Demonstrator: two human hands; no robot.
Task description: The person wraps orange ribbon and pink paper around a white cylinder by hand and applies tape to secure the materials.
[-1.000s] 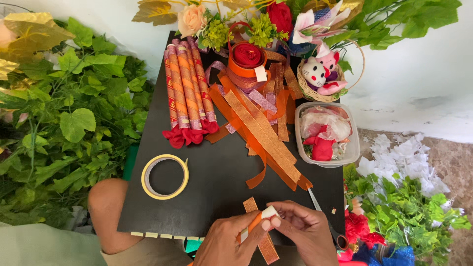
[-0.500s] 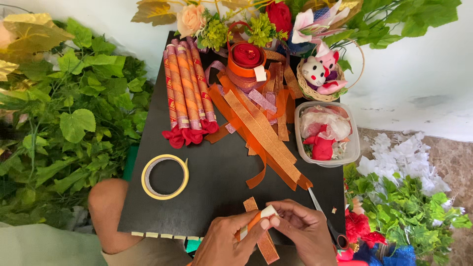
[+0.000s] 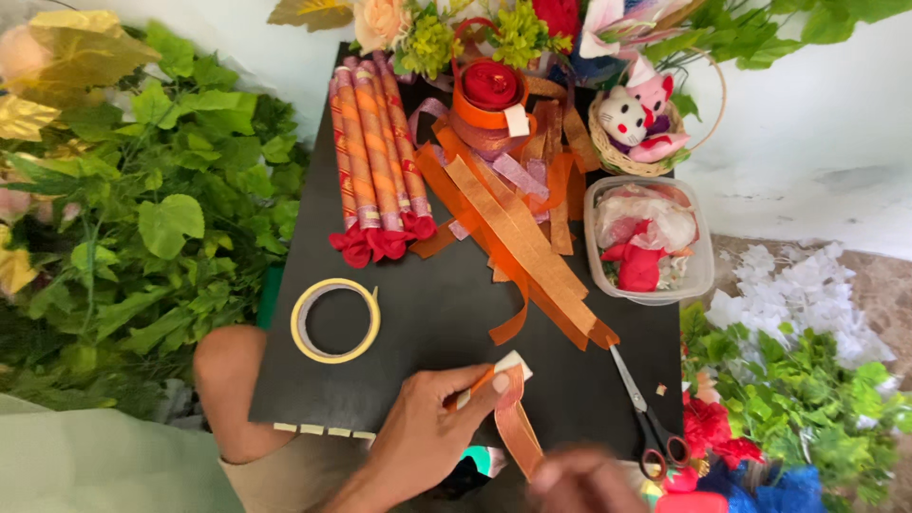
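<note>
Underneath everything lies a black board, with green foliage at the left. On its far half sit loose orange ribbon strips, wrapped orange rolls with red ends, and a clear tub at the right. A tape ring lies near left, scissors near right. At the near edge the left hand pinches an orange ribbon strip by its top end, thumb and fingertips closed on it. It looks light, limp and easily creased, so an end suits best. The right hand is blurred; its grip cannot be judged.
</note>
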